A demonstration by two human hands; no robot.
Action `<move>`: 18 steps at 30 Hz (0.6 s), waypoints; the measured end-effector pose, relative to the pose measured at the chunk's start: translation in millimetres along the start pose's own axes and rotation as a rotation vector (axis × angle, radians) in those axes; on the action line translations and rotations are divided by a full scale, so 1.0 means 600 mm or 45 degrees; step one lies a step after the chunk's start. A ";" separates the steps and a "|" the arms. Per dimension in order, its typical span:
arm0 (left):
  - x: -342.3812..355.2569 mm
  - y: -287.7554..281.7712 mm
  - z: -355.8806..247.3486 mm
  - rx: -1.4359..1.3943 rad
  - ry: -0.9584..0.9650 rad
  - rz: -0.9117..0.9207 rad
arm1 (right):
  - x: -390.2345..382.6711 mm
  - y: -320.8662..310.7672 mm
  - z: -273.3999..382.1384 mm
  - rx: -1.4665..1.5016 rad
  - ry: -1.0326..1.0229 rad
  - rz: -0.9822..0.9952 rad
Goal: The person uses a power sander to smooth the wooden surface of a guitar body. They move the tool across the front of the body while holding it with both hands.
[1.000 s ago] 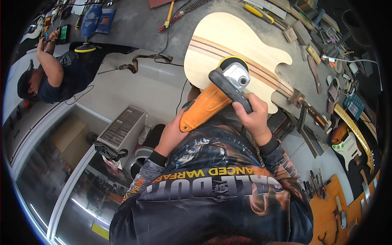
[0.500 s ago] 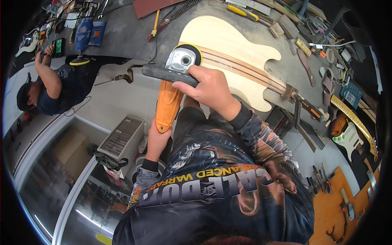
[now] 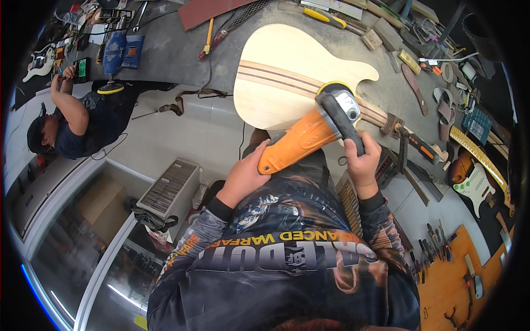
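Tabletop [image 3: 171, 62]: grey, scuffed, running across the top of my view; tools and wood pieces crowd its far right.
Co-worker [image 3: 105, 118]: one person, dark shirt and cap, at the left, both arms raised.
Guitar [image 3: 479, 157]: sunburst, white pickguard, yellowish neck; I find it at the far right.
Guitar body [image 3: 292, 66]: pale wood, dark and light stripes down its centre; it lies flat on the tabletop, ahead of me, its lower edge near the tabletop's front.
Box [image 3: 168, 190]: grey, slotted top, left of my legs.
Power tool [image 3: 295, 143]: orange casing, silver head, black side handle, yellow-edged round pad. It slants up to the right; the pad is over the stripes, and I cannot tell whether it touches them.
Second power tool [image 3: 114, 52]: blue, yellow-edged pad, on the left of the tabletop.
Clamp [image 3: 422, 149]: black and orange grip, at the body's narrow striped end.
Left hand [image 3: 243, 179]: I have it wrapped around the orange casing's rear end, fingers partly hidden.
Right hand [image 3: 364, 163]: I have it curled around the black handle's lower end, thumb uppermost.
Hammer [image 3: 209, 36]: yellow handle, left of the guitar body.
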State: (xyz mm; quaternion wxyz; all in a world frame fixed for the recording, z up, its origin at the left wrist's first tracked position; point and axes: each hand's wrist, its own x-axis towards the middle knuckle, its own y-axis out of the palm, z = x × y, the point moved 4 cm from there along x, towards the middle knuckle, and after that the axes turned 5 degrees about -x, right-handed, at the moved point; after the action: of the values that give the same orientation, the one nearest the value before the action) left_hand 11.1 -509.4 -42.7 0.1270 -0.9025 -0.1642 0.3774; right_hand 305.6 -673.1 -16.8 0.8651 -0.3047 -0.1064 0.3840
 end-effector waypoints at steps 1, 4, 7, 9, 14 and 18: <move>0.003 0.001 -0.003 0.005 -0.007 0.026 | -0.004 -0.004 -0.003 -0.002 0.006 -0.021; -0.001 -0.015 0.001 -0.010 0.006 -0.022 | 0.001 0.006 0.006 -0.017 0.000 -0.021; -0.016 -0.037 0.025 -0.044 -0.012 -0.120 | 0.037 0.043 0.045 -0.020 -0.036 0.043; -0.030 -0.049 0.057 -0.108 -0.007 -0.196 | 0.076 0.079 0.093 0.065 -0.126 0.101; -0.066 -0.097 0.125 -0.317 -0.174 -0.424 | 0.143 0.200 0.179 0.023 -0.330 0.186; -0.068 -0.132 0.140 -0.396 -0.181 -0.465 | 0.162 0.245 0.216 0.029 -0.358 0.161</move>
State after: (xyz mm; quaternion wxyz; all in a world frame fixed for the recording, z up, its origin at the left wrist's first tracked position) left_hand -92.5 -443.9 -46.0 0.0406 -0.8377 -0.3893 0.3808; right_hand 229.8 -468.0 -8.6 0.8192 -0.2440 -0.2028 0.4778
